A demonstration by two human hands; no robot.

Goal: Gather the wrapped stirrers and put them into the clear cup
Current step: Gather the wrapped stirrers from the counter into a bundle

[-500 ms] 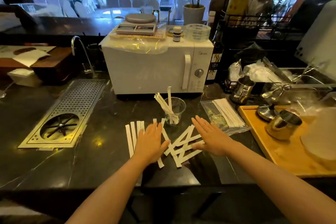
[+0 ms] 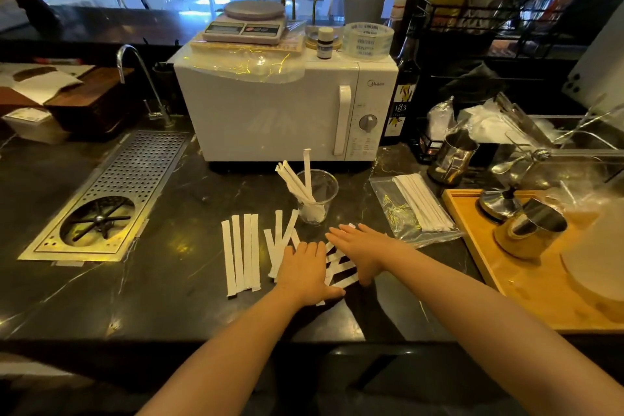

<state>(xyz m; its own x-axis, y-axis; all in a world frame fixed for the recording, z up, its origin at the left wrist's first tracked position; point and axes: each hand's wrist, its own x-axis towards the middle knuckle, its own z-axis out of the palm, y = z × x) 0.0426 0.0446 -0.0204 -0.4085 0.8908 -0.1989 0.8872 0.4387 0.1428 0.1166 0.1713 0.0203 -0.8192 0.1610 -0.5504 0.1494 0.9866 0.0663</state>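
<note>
On glossy dark counter (image 2: pixel 162 300), flat paper-wrapped stirrers (image 2: pixel 241 255).

The dark marble counter (image 2: pixel 162 294) bears wrapped stirrers (image 2: pixel 241 257) (some loose), clear cup (image 2: pixel 317 194), microwave (image 2: pixel 287 111), wooden tray (image 2: pixel 526 284).

both forearms reaching forward, left hand (image 2: pixel 305 268) and right hand (image 2: pixel 363 248) flat, palms down, fingers together

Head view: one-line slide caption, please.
Both hands, left hand and right hand, flat on scattered wrapped stirrers before a partly filled clear cup.
</note>
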